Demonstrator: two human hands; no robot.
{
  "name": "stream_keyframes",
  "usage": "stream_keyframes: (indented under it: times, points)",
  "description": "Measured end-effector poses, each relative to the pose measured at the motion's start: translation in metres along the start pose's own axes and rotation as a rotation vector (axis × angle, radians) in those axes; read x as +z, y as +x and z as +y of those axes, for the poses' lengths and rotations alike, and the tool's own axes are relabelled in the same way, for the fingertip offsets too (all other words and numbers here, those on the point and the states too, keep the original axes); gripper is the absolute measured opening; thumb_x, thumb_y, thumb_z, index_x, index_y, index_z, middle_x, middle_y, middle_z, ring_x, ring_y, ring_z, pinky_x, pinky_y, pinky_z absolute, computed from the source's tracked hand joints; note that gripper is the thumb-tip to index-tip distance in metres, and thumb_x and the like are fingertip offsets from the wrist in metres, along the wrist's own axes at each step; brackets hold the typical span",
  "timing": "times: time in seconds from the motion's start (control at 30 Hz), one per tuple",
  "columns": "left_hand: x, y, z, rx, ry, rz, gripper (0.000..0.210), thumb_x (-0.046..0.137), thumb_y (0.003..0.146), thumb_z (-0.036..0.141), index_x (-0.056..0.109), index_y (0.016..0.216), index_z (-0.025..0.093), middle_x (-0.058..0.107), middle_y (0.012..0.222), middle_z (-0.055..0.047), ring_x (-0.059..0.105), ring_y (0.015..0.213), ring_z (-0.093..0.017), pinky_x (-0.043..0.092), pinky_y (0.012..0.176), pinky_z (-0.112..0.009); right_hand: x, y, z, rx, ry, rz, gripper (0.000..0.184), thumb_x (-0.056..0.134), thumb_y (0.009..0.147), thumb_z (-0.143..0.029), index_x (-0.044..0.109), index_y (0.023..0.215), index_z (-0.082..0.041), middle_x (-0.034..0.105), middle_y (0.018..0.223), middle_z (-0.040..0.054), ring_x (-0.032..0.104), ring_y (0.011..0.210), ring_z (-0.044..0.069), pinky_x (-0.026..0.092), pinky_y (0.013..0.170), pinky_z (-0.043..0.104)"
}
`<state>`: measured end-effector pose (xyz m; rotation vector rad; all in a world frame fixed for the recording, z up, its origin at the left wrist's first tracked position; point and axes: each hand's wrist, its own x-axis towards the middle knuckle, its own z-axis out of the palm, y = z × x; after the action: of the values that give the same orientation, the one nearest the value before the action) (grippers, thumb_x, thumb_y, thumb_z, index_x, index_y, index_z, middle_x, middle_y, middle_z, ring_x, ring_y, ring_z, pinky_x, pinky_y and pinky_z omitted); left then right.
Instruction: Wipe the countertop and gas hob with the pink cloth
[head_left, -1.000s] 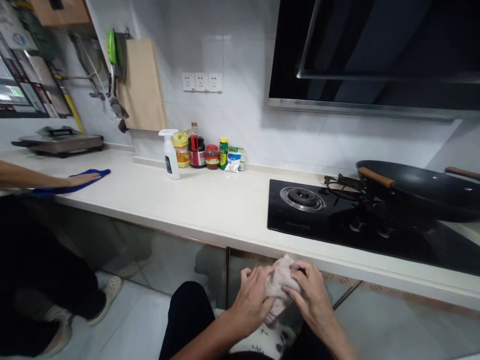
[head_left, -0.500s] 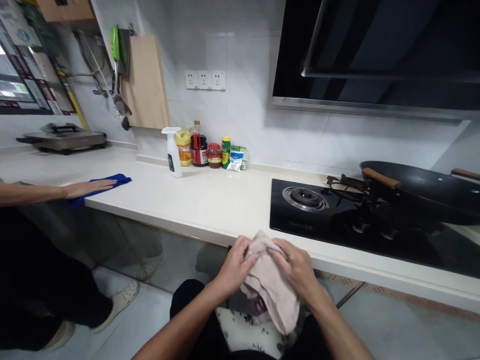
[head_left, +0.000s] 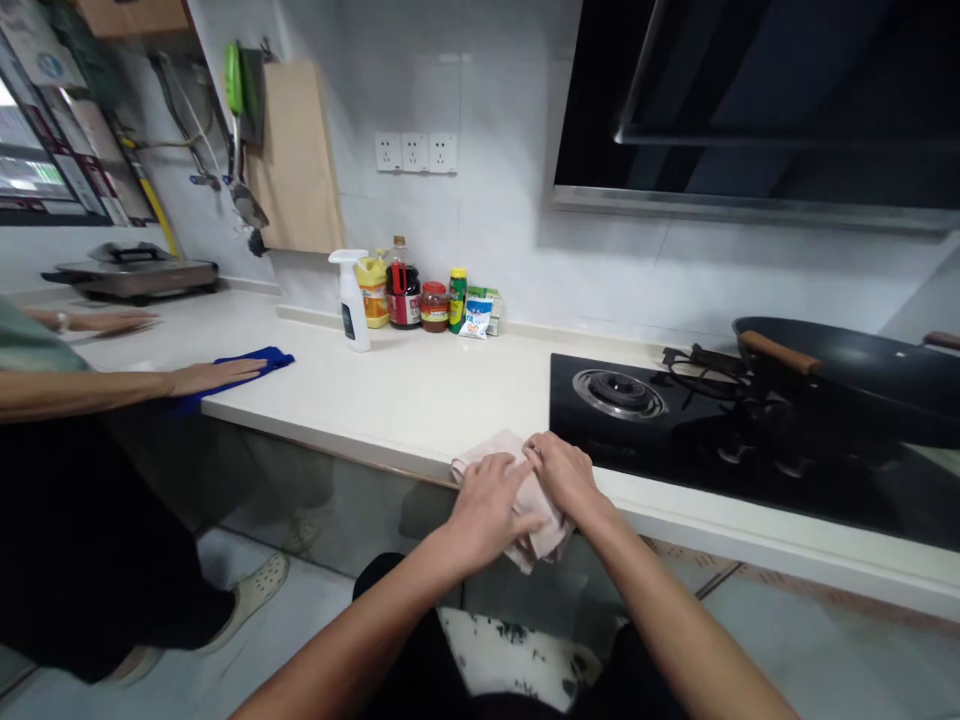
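Note:
A pale pink cloth [head_left: 540,510] lies over the counter's front edge, part of it hanging down. My left hand [head_left: 491,505] rests on the cloth with its fingers curled over it and the thumb toward the right. On the cloth's right side, near the hob's corner, my right hand [head_left: 559,470] grips a fold between bent fingers. The undersides of both hands are hidden.
The black hob [head_left: 622,440] bears a large wok [head_left: 847,375]. A spray bottle [head_left: 351,300] stands before several condiments. At the left, another person's hand [head_left: 214,376] presses a blue cloth [head_left: 274,358] on the white counter [head_left: 360,400]. A range hood [head_left: 750,190] overhangs the hob.
My hands have moved up and forward with the pink cloth, from before the counter onto its edge. The cloth is spread more. The other person's hand and blue cloth have shifted right.

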<state>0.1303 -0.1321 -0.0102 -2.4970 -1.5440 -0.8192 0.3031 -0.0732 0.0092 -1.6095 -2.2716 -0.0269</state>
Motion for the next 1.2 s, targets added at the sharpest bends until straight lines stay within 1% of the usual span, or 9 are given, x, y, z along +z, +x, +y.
stream_keyframes:
  times: [0.13, 0.23, 0.33, 0.47, 0.6, 0.73, 0.83, 0.97, 1.2]
  points:
    - [0.040, -0.002, 0.023, -0.080, 0.111, 0.012, 0.106, 0.087, 0.065, 0.060, 0.041, 0.152, 0.019, 0.046, 0.150, -0.025, 0.041, 0.140, -0.043, 0.028, 0.116, -0.062, 0.005, 0.009, 0.004, 0.059, 0.052, 0.016, 0.022, 0.047, 0.102, -0.034, 0.067, 0.101, -0.027, 0.073, 0.100, 0.0027, 0.064, 0.086, 0.018, 0.031, 0.069, 0.029]
    - [0.057, 0.007, 0.020, -0.125, 0.126, 0.063, 0.101, 0.089, 0.065, 0.056, 0.046, 0.150, 0.023, 0.048, 0.149, -0.023, 0.044, 0.139, -0.041, 0.030, 0.114, -0.063, 0.009, 0.011, 0.011, 0.056, 0.130, 0.117, 0.022, 0.046, 0.102, -0.034, 0.067, 0.101, -0.027, 0.074, 0.097, 0.0019, 0.064, 0.083, 0.018, 0.033, 0.069, 0.029]
    - [0.055, 0.006, 0.000, -0.043, 0.128, 0.057, 0.089, 0.090, 0.067, 0.047, 0.052, 0.144, 0.027, 0.049, 0.150, -0.020, 0.045, 0.139, -0.038, 0.031, 0.114, -0.060, 0.009, 0.000, 0.028, 0.002, 0.202, 0.260, 0.025, 0.044, 0.101, -0.035, 0.067, 0.100, -0.026, 0.072, 0.100, 0.0016, 0.064, 0.086, 0.017, 0.037, 0.072, 0.028]
    - [0.026, -0.012, -0.050, -0.015, 0.150, -0.019, 0.085, 0.088, 0.071, 0.034, 0.050, 0.146, 0.030, 0.048, 0.154, -0.017, 0.041, 0.143, -0.037, 0.021, 0.118, -0.066, -0.006, -0.035, 0.083, -0.021, 0.171, 0.421, 0.034, 0.041, 0.101, -0.042, 0.069, 0.098, -0.023, 0.071, 0.099, 0.0043, 0.064, 0.088, 0.017, 0.041, 0.076, 0.028]
    - [-0.022, -0.028, -0.118, -0.198, 0.253, -0.113, 0.088, 0.081, 0.076, 0.027, 0.039, 0.153, 0.033, 0.047, 0.156, -0.013, 0.030, 0.150, -0.039, 0.012, 0.117, -0.073, -0.019, -0.089, 0.177, 0.020, -0.033, 0.494, 0.041, 0.040, 0.100, -0.046, 0.071, 0.092, -0.020, 0.070, 0.092, 0.0086, 0.061, 0.085, 0.022, 0.042, 0.078, 0.034]
    - [-0.064, -0.040, -0.177, -0.405, 0.394, -0.211, 0.088, 0.078, 0.075, 0.030, 0.038, 0.154, 0.028, 0.039, 0.160, -0.014, 0.026, 0.149, -0.043, 0.024, 0.113, -0.072, -0.010, -0.141, 0.257, 0.210, -0.263, 0.578, 0.050, 0.037, 0.097, -0.055, 0.075, 0.084, -0.024, 0.069, 0.088, 0.0117, 0.058, 0.081, 0.028, 0.036, 0.069, 0.039]
    - [-0.076, -0.046, -0.194, -0.435, 0.507, -0.175, 0.079, 0.075, 0.074, 0.030, 0.045, 0.147, 0.020, 0.046, 0.150, -0.018, 0.038, 0.139, -0.040, 0.032, 0.112, -0.059, 0.005, -0.157, 0.276, 0.296, -0.295, 0.655, 0.052, 0.035, 0.098, -0.050, 0.076, 0.085, -0.021, 0.068, 0.087, 0.0133, 0.057, 0.080, 0.028, 0.036, 0.071, 0.039]
    - [-0.061, -0.041, -0.165, -0.304, 0.567, -0.138, 0.071, 0.078, 0.073, 0.032, 0.052, 0.137, 0.016, 0.055, 0.134, -0.019, 0.046, 0.125, -0.038, 0.036, 0.110, -0.048, 0.020, -0.152, 0.263, 0.419, -0.374, 0.774, 0.051, 0.037, 0.099, -0.047, 0.077, 0.087, -0.016, 0.066, 0.087, 0.0139, 0.052, 0.079, 0.026, 0.032, 0.070, 0.037]
    - [0.023, 0.008, -0.026, 0.004, 0.336, -0.152, 0.077, 0.086, 0.066, 0.032, 0.053, 0.134, 0.019, 0.057, 0.131, -0.017, 0.049, 0.120, -0.037, 0.037, 0.106, -0.052, 0.021, -0.147, 0.249, 0.446, -0.326, 0.813, 0.042, 0.041, 0.096, -0.037, 0.077, 0.089, -0.017, 0.064, 0.088, 0.0109, 0.047, 0.078, 0.022, 0.029, 0.072, 0.036]
